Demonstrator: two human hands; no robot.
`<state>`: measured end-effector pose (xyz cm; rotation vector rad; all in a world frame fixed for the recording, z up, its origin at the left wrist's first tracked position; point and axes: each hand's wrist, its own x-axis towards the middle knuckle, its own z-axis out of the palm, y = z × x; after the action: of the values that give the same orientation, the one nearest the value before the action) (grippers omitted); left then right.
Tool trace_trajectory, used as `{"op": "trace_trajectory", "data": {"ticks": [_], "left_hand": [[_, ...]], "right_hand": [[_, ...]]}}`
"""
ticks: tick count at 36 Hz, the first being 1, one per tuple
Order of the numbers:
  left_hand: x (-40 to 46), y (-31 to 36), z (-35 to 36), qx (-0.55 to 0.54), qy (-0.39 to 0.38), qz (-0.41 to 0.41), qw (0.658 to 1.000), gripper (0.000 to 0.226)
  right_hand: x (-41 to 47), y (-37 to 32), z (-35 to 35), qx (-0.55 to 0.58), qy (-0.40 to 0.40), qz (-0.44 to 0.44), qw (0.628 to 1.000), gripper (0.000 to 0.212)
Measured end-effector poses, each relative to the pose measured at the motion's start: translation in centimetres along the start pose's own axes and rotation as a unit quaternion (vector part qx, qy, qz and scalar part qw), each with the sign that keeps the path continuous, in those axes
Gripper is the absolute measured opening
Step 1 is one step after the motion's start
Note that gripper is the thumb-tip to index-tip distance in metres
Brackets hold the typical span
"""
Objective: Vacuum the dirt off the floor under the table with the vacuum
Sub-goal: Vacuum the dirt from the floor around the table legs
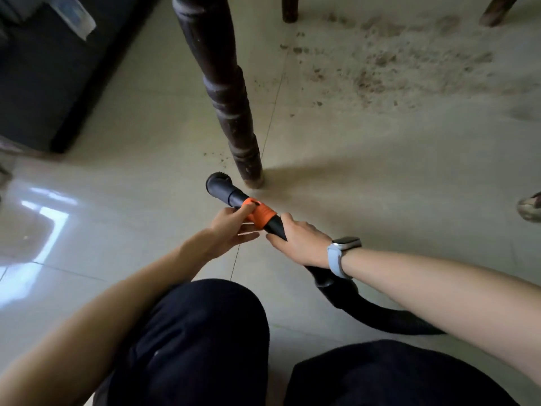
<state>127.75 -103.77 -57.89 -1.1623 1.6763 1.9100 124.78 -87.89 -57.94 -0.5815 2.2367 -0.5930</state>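
Orange collar (259, 217) on the black vacuum wand, held low over the tiled floor (336, 177). Left hand (231, 230) pinches the collar with curled fingers and thumb. Right hand (298, 241) wraps around the wand just behind the collar, watch (342, 253) on that wrist. Round brush nozzle (218, 183) sits just beside the foot of the dark turned table leg (231, 112), on its left, near the floor; contact with the floor cannot be told. Black hose (377, 315) curves from under the right hand off toward the right, passing under the right forearm. Dirt (395, 63) is spread over the floor well beyond the leg, toward the far right, with a few crumbs near the leg's foot. Two more legs show at the far edge. Dark cabinet (44, 83) at far left. Knees in dark trousers at the near edge. Shoe (530, 206) at the right edge.
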Motion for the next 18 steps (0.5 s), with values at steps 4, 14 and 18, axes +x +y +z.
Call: {"op": "trace_trajectory", "data": {"ticks": [4,14,18], "left_hand": [[1.8,-0.1,-4.0,0.003,-0.017,0.009,1.0,0.02],[7.3,0.1,-7.1,-0.01,-0.072,-0.028,0.997,0.04],[9.2,1.5,-9.6,-0.035,-0.111,-0.02,0.993,0.036]], "right_hand": [[2.4,-0.6,0.4,-0.006,0.007,0.021,1.0,0.031],[6.8,-6.8,4.7,0.097,0.057,0.107,0.988,0.035],[9.1,-10.9,5.0,0.12,0.064,0.146,0.98,0.035]]}}
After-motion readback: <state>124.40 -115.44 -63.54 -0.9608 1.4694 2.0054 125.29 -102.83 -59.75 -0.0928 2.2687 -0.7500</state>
